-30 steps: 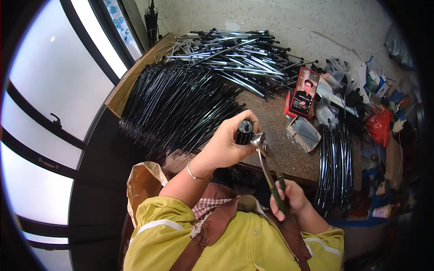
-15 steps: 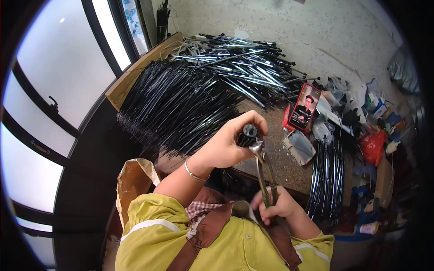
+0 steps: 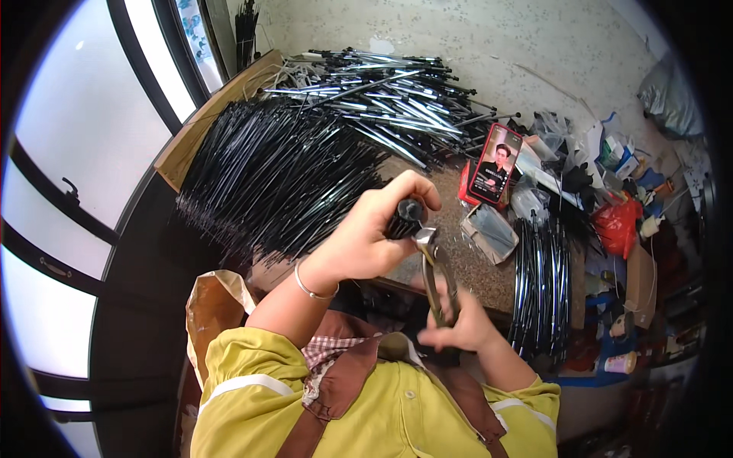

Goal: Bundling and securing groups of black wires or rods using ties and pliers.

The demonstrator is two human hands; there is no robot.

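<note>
The left hand (image 3: 374, 233) is closed around a bundle of thin black rods (image 3: 403, 217), end-on to the camera, just above the near edge of the table (image 3: 489, 275). The right hand (image 3: 458, 324) is squeezed around the handles of metal pliers (image 3: 434, 267), whose head touches the bundle's end at its right side. To do this well, I judge the left hand should keep the bundle tight and steady while the pliers bite only one rod end, with the pull kept in line with the rods. A large heap of black rods (image 3: 275, 179) lies to the left, silver-and-black rods (image 3: 389, 95) farther back, a phone (image 3: 495, 164) to the right.
</note>
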